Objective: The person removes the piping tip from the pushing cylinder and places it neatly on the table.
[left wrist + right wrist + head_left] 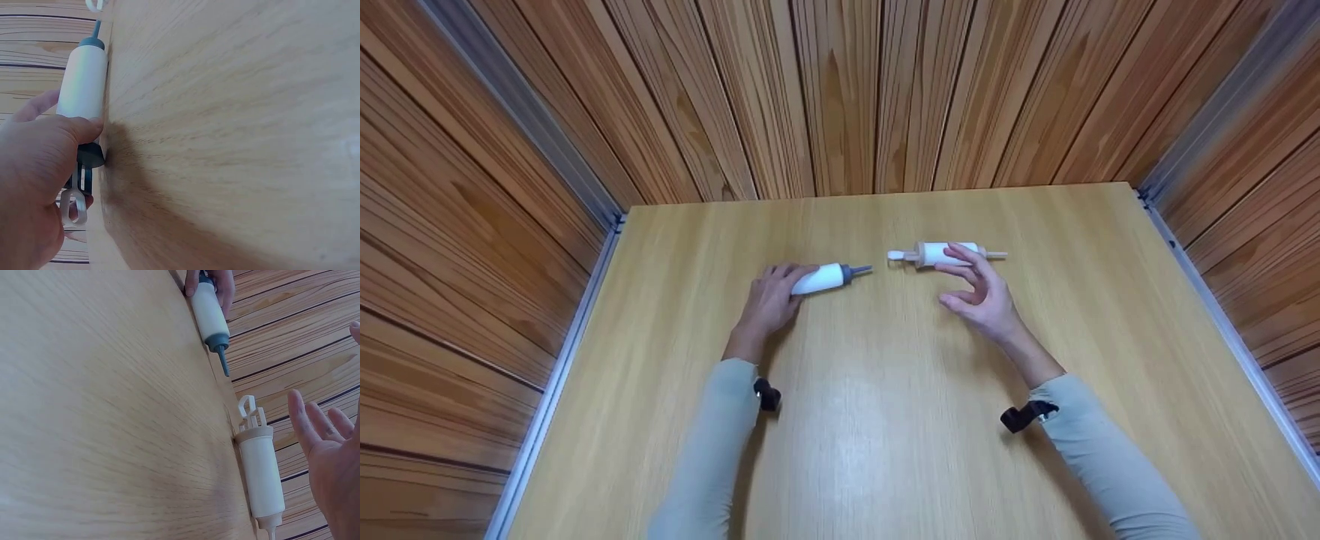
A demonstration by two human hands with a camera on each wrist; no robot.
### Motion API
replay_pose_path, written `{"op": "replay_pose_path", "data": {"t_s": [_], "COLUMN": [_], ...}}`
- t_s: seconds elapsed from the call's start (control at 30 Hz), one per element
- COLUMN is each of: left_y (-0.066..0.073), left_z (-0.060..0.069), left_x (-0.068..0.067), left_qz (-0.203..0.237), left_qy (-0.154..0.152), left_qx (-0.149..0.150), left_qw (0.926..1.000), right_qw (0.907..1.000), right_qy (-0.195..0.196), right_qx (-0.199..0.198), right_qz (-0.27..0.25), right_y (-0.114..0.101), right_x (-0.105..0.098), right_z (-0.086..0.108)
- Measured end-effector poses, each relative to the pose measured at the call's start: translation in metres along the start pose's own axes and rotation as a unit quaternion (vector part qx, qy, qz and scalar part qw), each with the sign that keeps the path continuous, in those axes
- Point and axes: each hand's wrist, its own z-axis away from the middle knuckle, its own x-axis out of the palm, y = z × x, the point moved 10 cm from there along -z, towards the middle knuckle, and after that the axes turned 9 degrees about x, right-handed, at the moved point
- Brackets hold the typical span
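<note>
My left hand (772,297) grips the rear of a syringe-like white tube (820,279) with dark grey ends, a thin nozzle pointing right. In the left wrist view, the thumb lies across this white tube (83,79), and a pale loop handle (73,207) shows at its rear. A second syringe-like white tube (933,253) with beige ends lies on the table, its nozzle to the right and its pale loop handle to the left. Beside it is my right hand (988,301), fingers spread and loosely bent. In the right wrist view a gap separates that hand (337,467) from the beige-ended tube (261,475).
Both tubes are toward the back of a light wooden table (855,420). Wood-plank panels (840,97) rise behind it and at both sides, with metal rails (556,360) along the side edges. A dark wrist camera (767,395) sits on each sleeve.
</note>
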Motion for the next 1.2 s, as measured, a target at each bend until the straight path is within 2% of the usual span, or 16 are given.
{"op": "replay_pose_path", "data": {"t_s": [0.17, 0.3, 0.57, 0.87, 1.07, 1.2], "left_y": [0.000, 0.001, 0.006, 0.018, 0.026, 0.033], "left_z": [-0.001, -0.001, 0.005, 0.017, 0.017, 0.015], "left_x": [-0.004, -0.008, -0.018, -0.033, -0.037, -0.040], "left_qz": [0.003, 0.007, 0.005, -0.018, -0.020, -0.020], "left_qy": [0.002, 0.003, 0.025, 0.047, 0.050, 0.054], "left_qx": [0.000, 0.000, 0.024, 0.049, 0.063, 0.069], "left_qw": [1.0000, 1.0000, 0.9994, 0.9975, 0.9966, 0.9959], "right_qw": [0.9999, 1.0000, 0.9998, 0.9995, 0.9991, 0.9993], "right_qy": [0.006, 0.001, -0.018, -0.021, -0.010, 0.001], "right_qx": [0.012, 0.006, -0.004, 0.023, 0.039, 0.036], "right_qz": [0.001, 0.004, -0.007, 0.002, 0.010, 0.013], "right_y": [0.001, 0.000, 0.003, 0.007, 0.009, 0.007], "right_x": [-0.001, -0.001, 0.001, 0.002, 0.004, 0.003], "right_z": [-0.002, -0.002, 0.000, 0.002, -0.004, -0.008]}}
